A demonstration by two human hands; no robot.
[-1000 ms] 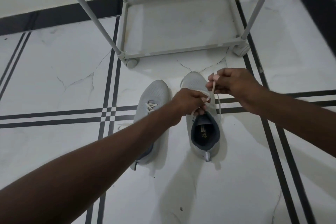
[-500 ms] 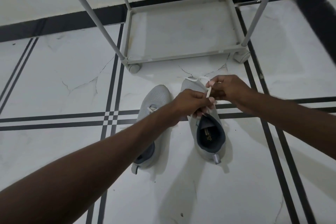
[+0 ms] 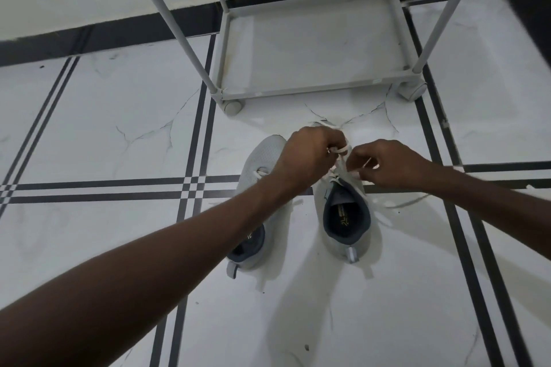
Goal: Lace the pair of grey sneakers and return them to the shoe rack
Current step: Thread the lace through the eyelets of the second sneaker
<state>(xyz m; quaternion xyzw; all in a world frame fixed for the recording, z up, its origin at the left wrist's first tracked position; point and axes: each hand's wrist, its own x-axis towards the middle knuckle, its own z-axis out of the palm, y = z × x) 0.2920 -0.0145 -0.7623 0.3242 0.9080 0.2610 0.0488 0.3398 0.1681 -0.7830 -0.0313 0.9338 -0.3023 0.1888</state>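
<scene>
- Two grey knit sneakers with dark linings sit on the white marble-look floor (image 3: 104,134) with black stripe lines, toes toward the rack; the right sneaker (image 3: 347,217) lies directly under my hands, the left sneaker (image 3: 259,164) just to the left of them, partly under my left forearm.
- Beyond my hands stands the grey metal-tube shoe rack on castors (image 3: 313,48). Its bottom shelf looks bare, so I judge there is room for both shoes. The front rail and the near castor are low edges where a toe could catch if I slide a shoe in rather than lift it, and the castors could let the rack roll away from a push.
- Open floor lies to the left, to the right and behind the heels, so my elbows have free swing.
- My left hand (image 3: 310,158) is closed around a loop of the flat white lace (image 3: 340,149) above the toe end; my right hand (image 3: 387,164) pinches another part of the same lace just beside it.
- One loose tail of lace trails on the floor to the right of my right wrist. Pulling unevenly could drag it through the eyelets or tip the light shoe sideways.
- I cannot tell which eyelets are already threaded; my fingers hide them. A skipped hole or a twisted lace is the smaller risk.
</scene>
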